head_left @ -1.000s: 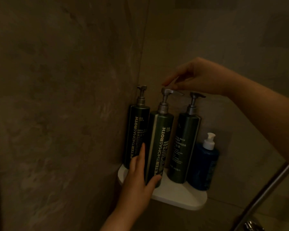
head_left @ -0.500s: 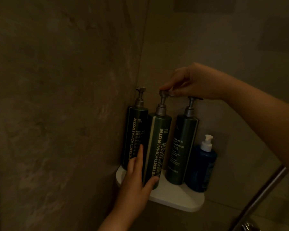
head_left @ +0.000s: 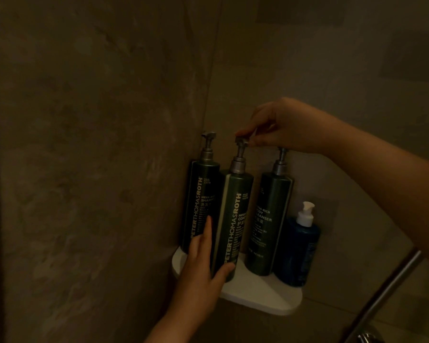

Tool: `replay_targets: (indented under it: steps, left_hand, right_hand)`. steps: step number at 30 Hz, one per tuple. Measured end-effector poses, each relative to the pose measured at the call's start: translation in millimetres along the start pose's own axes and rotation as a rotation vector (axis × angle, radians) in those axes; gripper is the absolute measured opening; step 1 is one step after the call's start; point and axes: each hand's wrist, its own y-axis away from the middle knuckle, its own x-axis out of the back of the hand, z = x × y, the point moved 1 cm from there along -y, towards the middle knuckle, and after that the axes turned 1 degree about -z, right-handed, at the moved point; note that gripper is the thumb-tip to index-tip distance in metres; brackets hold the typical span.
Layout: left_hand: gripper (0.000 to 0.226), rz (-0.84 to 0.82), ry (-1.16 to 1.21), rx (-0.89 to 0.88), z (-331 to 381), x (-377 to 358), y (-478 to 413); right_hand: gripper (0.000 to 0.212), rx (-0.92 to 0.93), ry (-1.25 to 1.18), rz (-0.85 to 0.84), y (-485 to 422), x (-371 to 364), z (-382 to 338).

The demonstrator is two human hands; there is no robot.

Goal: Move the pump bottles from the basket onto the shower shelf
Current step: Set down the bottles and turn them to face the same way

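Note:
Three tall dark green pump bottles stand on the white corner shelf (head_left: 265, 297): the shampoo bottle (head_left: 200, 194) in the corner, the conditioner bottle (head_left: 233, 219) in front, the body cleanser bottle (head_left: 270, 219) to its right. My left hand (head_left: 203, 266) holds the conditioner bottle's lower body, thumb in front and fingers along its left side. My right hand (head_left: 280, 127) pinches that bottle's pump head from above and hides the cleanser's pump top. The basket is not in view.
A shorter blue bottle with a white pump (head_left: 299, 248) stands at the shelf's right end. Stone-look tiled walls meet in the corner behind the shelf. A metal rail (head_left: 384, 295) slants up at the lower right, with a chrome fitting below it.
My right hand has come down from just above the pump and now pinches the conditioner's pump head, whose nozzle has turned. My left hand keeps its hold on the bottle.

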Motion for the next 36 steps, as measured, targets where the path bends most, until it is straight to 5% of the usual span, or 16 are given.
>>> replay_targets:
  steps: [24, 36]
  left_hand:
    - [0.09, -0.03, 0.01, 0.007, 1.5, 5.9, 1.9]
    - [0.089, 0.36, -0.627, -0.338, 22.7, -12.0, 17.1]
  right_hand:
    - [0.022, 0.096, 0.045, 0.137, 2.5, -13.1, -2.6]
    - [0.019, 0.018, -0.01, 0.146, 10.4, -14.8, 2.6]
